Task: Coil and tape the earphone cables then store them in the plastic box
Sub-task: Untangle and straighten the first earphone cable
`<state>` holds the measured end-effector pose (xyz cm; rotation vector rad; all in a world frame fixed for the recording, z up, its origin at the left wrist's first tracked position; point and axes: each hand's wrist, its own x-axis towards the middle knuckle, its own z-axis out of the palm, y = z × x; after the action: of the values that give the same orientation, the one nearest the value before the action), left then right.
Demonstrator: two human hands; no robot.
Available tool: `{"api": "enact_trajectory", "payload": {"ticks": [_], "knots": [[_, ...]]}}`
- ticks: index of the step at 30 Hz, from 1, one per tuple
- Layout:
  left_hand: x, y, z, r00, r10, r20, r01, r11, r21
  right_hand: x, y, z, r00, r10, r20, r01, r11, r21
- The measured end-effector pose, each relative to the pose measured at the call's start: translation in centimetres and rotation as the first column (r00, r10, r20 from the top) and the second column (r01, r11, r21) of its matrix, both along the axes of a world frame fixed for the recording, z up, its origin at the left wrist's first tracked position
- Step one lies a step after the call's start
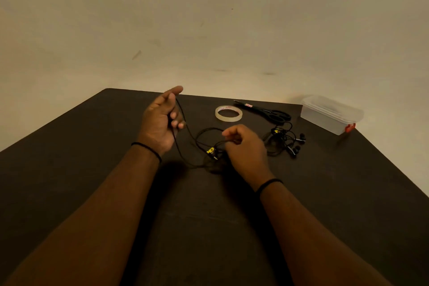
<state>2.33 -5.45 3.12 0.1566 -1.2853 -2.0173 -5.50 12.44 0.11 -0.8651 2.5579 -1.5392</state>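
A black earphone cable (185, 127) with a yellow tag near its plug runs in loops between my hands over the dark table (209, 227). My left hand (160, 121) is raised, and the cable passes over its curled fingers. My right hand (243, 148) pinches the cable near its tangled end, fingers curled. A second black earphone set (284, 140) lies tangled to the right. A clear tape roll (228, 113) lies flat beyond my hands. The clear plastic box (329, 114) with a red latch stands closed at the far right.
Black-handled scissors (267, 111) lie between the tape roll and the box, near the table's far edge. A plain beige wall rises behind the table.
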Motion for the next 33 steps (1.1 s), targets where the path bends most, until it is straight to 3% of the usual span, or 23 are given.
{"api": "enact_trajectory", "payload": {"ticks": [2,4,6,10,15,17,18,19,20,22,24,26,28,31,33], "knots": [[-0.2,0.5,0.1,1.000,-0.019,0.014,0.021,0.994,-0.104,0.9,-0.1,0.7,0.969,0.213,0.124,-0.201,0.975,-0.098],[0.0,0.4,0.3,0.998,-0.066,0.010,0.067,0.980,-0.189,1.4,-0.1,1.2,0.876,0.407,0.260,-0.371,0.911,-0.179],[0.3,0.2,0.7,0.994,-0.106,0.026,0.109,0.961,-0.252,1.5,0.1,1.7,0.824,0.480,0.300,-0.444,0.877,-0.185],[0.3,0.8,1.4,0.990,-0.137,0.039,0.142,0.938,-0.315,1.4,-0.2,2.1,0.875,0.395,0.280,-0.366,0.918,-0.151],[0.2,1.2,1.4,0.994,-0.096,0.047,0.106,0.933,-0.344,1.0,-1.2,0.7,0.924,0.363,0.120,-0.380,0.909,0.169],[-0.2,0.7,1.2,0.998,0.032,0.049,-0.014,0.945,-0.327,0.7,-1.7,0.4,0.968,0.248,-0.029,-0.241,0.958,0.154],[-0.3,0.5,1.0,0.982,0.177,0.062,-0.144,0.922,-0.359,0.6,-1.7,0.6,0.984,0.122,-0.127,-0.112,0.990,0.085],[-0.3,0.0,0.6,0.926,0.372,0.072,-0.304,0.843,-0.445,0.5,-1.5,0.9,0.980,-0.027,-0.197,0.020,0.999,-0.036],[0.0,-0.6,0.1,0.817,0.574,0.056,-0.449,0.694,-0.563,0.3,-1.2,1.3,0.968,-0.156,-0.198,0.118,0.975,-0.191],[1.0,-1.9,-0.8,0.573,0.818,-0.053,-0.551,0.336,-0.764,0.1,-0.3,2.4,0.962,-0.271,-0.029,0.225,0.850,-0.476],[1.8,-2.5,-1.1,0.492,0.849,-0.191,-0.520,0.111,-0.847,-0.1,0.3,3.1,0.962,-0.245,0.120,0.265,0.730,-0.630],[1.7,-2.7,-1.2,0.441,0.854,-0.275,-0.495,-0.024,-0.869,0.1,0.5,3.7,0.963,-0.136,0.234,0.262,0.690,-0.674],[1.6,-2.6,-1.1,0.367,0.901,-0.232,-0.489,-0.025,-0.872,0.3,0.7,4.1,0.937,0.010,0.348,0.234,0.723,-0.650],[1.7,-3.6,-1.7,0.313,0.950,0.001,-0.422,0.140,-0.896,0.1,1.3,4.3,0.913,0.104,0.395,0.142,0.826,-0.545],[1.5,-3.8,-1.9,0.306,0.947,0.096,-0.355,0.207,-0.912,0.1,1.6,4.5,0.921,0.089,0.379,0.134,0.841,-0.525]]}}
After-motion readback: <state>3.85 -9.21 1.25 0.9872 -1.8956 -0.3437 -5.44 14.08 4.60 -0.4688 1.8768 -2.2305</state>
